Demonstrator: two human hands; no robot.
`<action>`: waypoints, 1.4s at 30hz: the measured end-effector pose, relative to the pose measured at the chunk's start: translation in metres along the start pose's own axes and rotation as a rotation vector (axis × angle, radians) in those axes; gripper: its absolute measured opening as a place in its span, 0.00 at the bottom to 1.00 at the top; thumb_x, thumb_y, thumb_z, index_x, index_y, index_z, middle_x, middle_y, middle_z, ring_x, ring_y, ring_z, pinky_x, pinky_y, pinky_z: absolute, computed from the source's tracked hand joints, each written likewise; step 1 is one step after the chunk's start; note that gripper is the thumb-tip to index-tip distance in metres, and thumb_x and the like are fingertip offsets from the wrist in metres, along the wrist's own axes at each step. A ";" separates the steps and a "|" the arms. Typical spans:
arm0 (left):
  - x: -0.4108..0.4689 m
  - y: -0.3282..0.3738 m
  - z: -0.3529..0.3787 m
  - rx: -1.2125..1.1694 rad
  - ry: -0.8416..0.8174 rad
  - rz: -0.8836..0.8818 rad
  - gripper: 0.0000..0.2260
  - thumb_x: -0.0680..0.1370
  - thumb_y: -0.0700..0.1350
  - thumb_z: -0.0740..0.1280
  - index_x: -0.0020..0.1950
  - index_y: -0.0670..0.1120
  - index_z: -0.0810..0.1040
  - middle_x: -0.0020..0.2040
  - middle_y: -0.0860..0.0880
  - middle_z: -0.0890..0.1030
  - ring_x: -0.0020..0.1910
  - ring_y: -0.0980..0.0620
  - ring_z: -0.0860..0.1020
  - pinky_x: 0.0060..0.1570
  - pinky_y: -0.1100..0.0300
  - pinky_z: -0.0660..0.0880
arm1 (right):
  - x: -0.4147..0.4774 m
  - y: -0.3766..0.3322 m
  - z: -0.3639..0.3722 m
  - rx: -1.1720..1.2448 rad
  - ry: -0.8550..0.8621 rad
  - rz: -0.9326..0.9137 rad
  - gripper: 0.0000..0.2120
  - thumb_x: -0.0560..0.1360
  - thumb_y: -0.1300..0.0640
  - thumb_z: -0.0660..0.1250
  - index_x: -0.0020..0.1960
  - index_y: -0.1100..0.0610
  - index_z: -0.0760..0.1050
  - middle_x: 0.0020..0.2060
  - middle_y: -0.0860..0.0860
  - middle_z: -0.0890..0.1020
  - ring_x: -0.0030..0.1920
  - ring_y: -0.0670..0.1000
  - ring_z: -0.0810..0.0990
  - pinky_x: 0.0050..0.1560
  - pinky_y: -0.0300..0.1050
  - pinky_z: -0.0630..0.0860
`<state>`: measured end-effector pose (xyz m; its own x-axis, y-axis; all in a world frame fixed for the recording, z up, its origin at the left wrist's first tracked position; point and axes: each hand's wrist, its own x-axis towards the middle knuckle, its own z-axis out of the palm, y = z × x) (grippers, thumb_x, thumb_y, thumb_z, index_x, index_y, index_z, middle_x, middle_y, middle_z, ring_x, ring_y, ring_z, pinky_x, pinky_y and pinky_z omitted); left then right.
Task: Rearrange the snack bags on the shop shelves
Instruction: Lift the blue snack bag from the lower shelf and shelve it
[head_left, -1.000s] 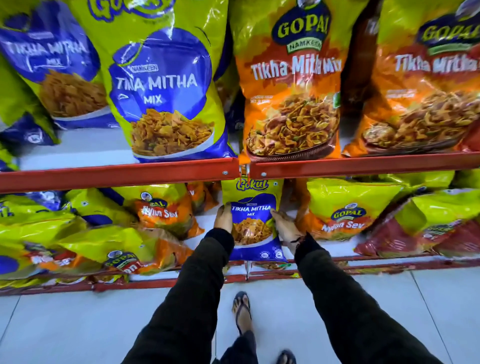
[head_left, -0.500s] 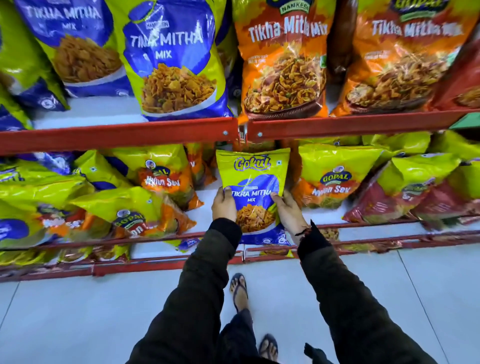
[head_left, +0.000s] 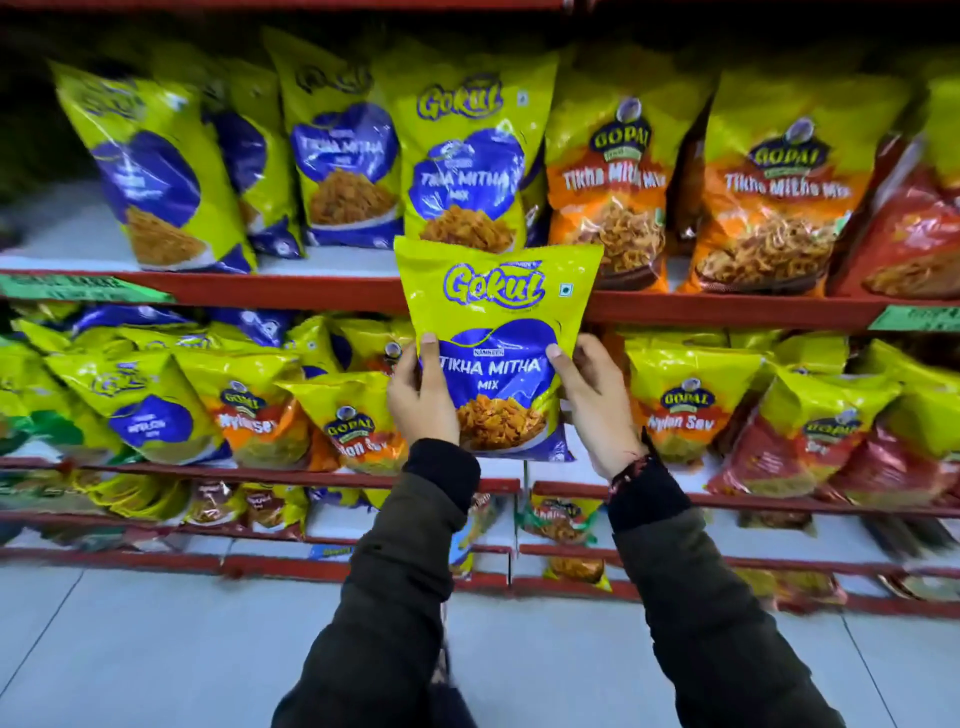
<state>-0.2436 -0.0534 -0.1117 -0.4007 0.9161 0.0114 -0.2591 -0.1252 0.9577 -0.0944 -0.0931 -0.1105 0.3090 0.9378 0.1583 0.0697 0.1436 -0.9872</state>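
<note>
While rows of snack bags fill the red shelves (head_left: 218, 285), the left hand (head_left: 422, 399) and right hand (head_left: 597, 402) grip a yellow-and-blue Gokul bag (head_left: 497, 343) by its sides, upright before the upper shelf's edge.

The small yellow-and-blue foil Gokul Tikha Mitha Mix bag (head_left: 497, 343) conceals the lower part of the larger yellow-and-blue Gokul bag (head_left: 464, 166) behind it and a stretch of the red metal shelf rail (head_left: 291, 288). The left hand (head_left: 423, 397) covers the first letter of the bag's printed name; the fingers of the right hand (head_left: 597, 400) pass behind the bag's edge, out of sight. Print on the green paper shelf labels (head_left: 78, 288) is blurred beyond reading. The red foil bags (head_left: 919, 244) at right are cut by the frame edge. Small packets on the lowest shelves (head_left: 563, 519) are smeared and unidentifiable.
</note>
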 end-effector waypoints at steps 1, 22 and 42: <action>0.008 0.015 -0.002 -0.055 0.009 0.019 0.10 0.79 0.47 0.65 0.49 0.42 0.81 0.43 0.47 0.81 0.45 0.53 0.75 0.48 0.57 0.74 | 0.006 -0.012 0.009 -0.002 -0.007 -0.034 0.13 0.80 0.51 0.64 0.58 0.58 0.76 0.56 0.57 0.85 0.57 0.58 0.83 0.62 0.64 0.76; 0.276 0.107 -0.051 0.044 -0.138 0.251 0.19 0.81 0.50 0.60 0.64 0.38 0.75 0.63 0.44 0.78 0.69 0.47 0.72 0.59 0.70 0.69 | 0.171 -0.069 0.236 -0.042 0.086 -0.234 0.21 0.77 0.41 0.63 0.61 0.54 0.75 0.58 0.51 0.83 0.62 0.51 0.80 0.67 0.51 0.74; 0.344 0.114 -0.027 0.032 -0.145 0.233 0.10 0.80 0.43 0.63 0.39 0.50 0.70 0.35 0.53 0.74 0.30 0.69 0.73 0.38 0.75 0.67 | 0.220 -0.070 0.253 -0.148 0.466 -0.145 0.13 0.80 0.55 0.64 0.55 0.63 0.82 0.49 0.63 0.86 0.49 0.57 0.82 0.53 0.50 0.76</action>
<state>-0.4346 0.2375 -0.0061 -0.3152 0.9093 0.2716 -0.1454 -0.3291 0.9330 -0.2713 0.1837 -0.0123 0.6741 0.6663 0.3188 0.2661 0.1837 -0.9463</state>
